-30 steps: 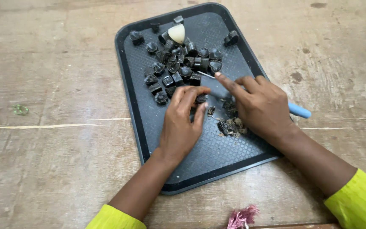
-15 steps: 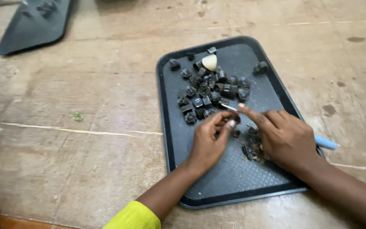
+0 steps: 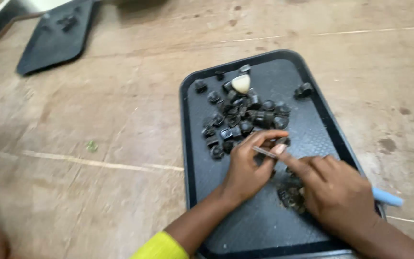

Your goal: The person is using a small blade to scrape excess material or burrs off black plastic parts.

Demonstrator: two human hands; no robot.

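Two hands meet low on the black tray (image 3: 195,158): the left hand (image 3: 247,168) has its fingers (image 3: 264,136) pinching a small dark piece, while the right hand (image 3: 336,194) grips a thin blue-handled blade (image 3: 264,152) touching it. Most of the dark pieces (image 3: 243,120) sit heaped toward the tray's far edge, only a small cluster (image 3: 291,196) lying under the right palm, so much seems left. Both forearms reach in from the tabletop's (image 3: 97,134) near edge, wrists low.

The view has swung, so a second dark tray (image 3: 56,41) now shows at the upper left. The left hand (image 3: 247,168) has lifted its fingers (image 3: 269,136) from flat to a curled pinch, the thin blade (image 3: 264,152) now just under its fingertips
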